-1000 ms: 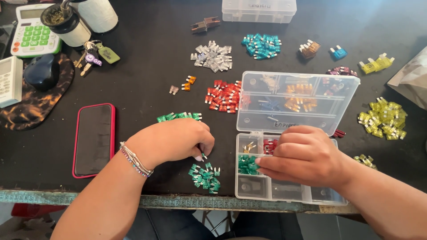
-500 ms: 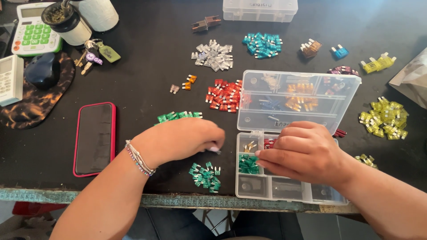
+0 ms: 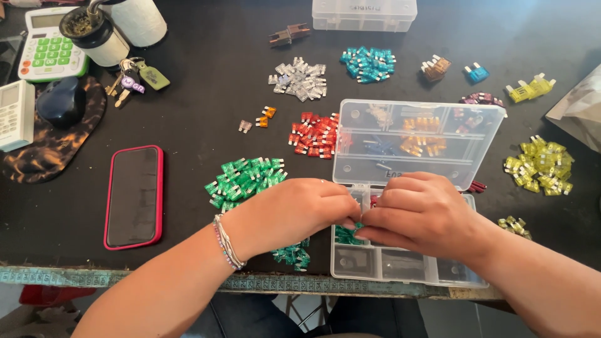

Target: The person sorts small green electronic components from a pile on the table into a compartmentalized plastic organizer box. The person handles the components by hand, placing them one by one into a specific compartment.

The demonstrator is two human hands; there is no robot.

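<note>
Where both hands meet over box (image 3: 375, 263), left hand (image 3: 294, 213) and right hand (image 3: 426, 213) touch fingertips; grip pinched shut, contents hidden. Green fuses (image 3: 244, 178) just behind left hand, nearer it.

I see a black table (image 3: 206, 94) with a measuring tape along its front edge (image 3: 156, 278). On it lie a red-cased phone (image 3: 134, 195), a calculator (image 3: 49, 45), keys (image 3: 133, 78), 2 clear compartment boxes (image 3: 400, 253) (image 3: 364, 14), and piles of green fuses (image 3: 244, 178), red fuses (image 3: 313, 133), yellow fuses (image 3: 541, 164), teal fuses (image 3: 369, 64) and clear fuses (image 3: 299, 78).
</note>
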